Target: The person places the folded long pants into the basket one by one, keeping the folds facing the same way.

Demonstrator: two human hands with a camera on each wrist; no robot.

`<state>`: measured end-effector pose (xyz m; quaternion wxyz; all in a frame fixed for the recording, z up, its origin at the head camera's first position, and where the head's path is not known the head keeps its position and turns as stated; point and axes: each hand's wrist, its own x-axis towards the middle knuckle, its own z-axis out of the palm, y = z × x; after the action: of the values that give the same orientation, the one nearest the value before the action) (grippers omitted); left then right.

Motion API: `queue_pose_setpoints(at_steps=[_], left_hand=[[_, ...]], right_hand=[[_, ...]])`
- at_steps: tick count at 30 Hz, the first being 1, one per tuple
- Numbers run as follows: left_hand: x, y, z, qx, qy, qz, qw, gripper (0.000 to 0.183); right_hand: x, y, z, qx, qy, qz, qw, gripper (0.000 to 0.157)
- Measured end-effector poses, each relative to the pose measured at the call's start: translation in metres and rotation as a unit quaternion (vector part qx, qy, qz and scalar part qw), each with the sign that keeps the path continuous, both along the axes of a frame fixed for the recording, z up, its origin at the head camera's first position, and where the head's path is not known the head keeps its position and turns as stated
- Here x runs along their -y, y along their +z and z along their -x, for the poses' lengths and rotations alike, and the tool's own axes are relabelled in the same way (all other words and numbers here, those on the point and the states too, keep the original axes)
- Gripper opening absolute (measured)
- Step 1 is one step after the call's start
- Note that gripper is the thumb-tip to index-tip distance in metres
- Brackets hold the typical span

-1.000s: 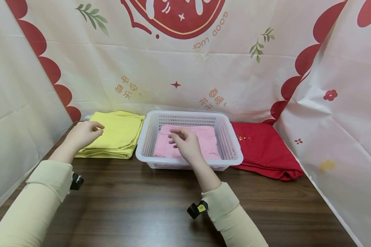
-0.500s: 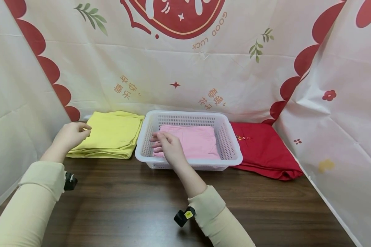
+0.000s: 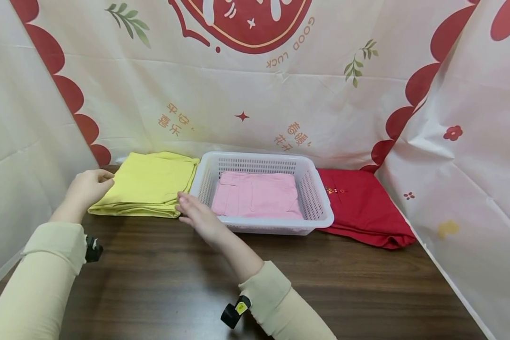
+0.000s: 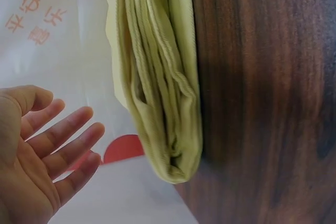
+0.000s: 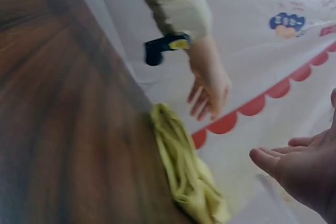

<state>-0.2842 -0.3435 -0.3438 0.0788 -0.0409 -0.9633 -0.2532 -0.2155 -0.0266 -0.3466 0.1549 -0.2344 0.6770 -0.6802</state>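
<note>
With your left hand (image 3: 86,190) and right hand (image 3: 200,218) relaxed and empty, you should support the yellow cloth (image 3: 149,182) evenly from both sides.

Left hand (image 3: 87,191): I see its fingers (image 4: 60,131) apart, loosely bent, thumb (image 4: 35,98) curved.
Right hand (image 3: 201,221): fingers nearly straight, pointing forward and left.
Left arm (image 3: 44,283): stretched forward.
Right arm (image 3: 286,307): angled toward my left.

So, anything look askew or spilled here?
No damage or spills visible. The red folded cloth looks slightly askew: its near edge slants, while those of the yellow pile and white basket run almost straight across.
</note>
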Motion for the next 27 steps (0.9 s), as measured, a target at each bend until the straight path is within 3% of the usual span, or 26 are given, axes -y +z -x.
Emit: queue_pose_setpoints(at_steps=[8,16,22,27], left_hand=[[0.010,-0.013,-0.002,0.008,0.031,-0.019,0.9993,0.042],[0.014,-0.024,-0.003,0.030,0.048,-0.030,0.9979,0.053],[0.014,-0.034,-0.003,0.067,0.069,-0.054,0.9939,0.065],[0.013,-0.043,-0.004,0.097,0.102,-0.113,0.9836,0.071]], right_hand=[[0.025,-0.025,-0.004,0.037,-0.010,-0.038,0.999,0.066],[0.039,-0.046,-0.001,0.048,-0.055,-0.083,0.994,0.071],[0.043,-0.061,0.006,0.104,-0.063,-0.053,0.991,0.075],[0.042,-0.071,0.014,0.121,-0.085,-0.027,0.989,0.077]])
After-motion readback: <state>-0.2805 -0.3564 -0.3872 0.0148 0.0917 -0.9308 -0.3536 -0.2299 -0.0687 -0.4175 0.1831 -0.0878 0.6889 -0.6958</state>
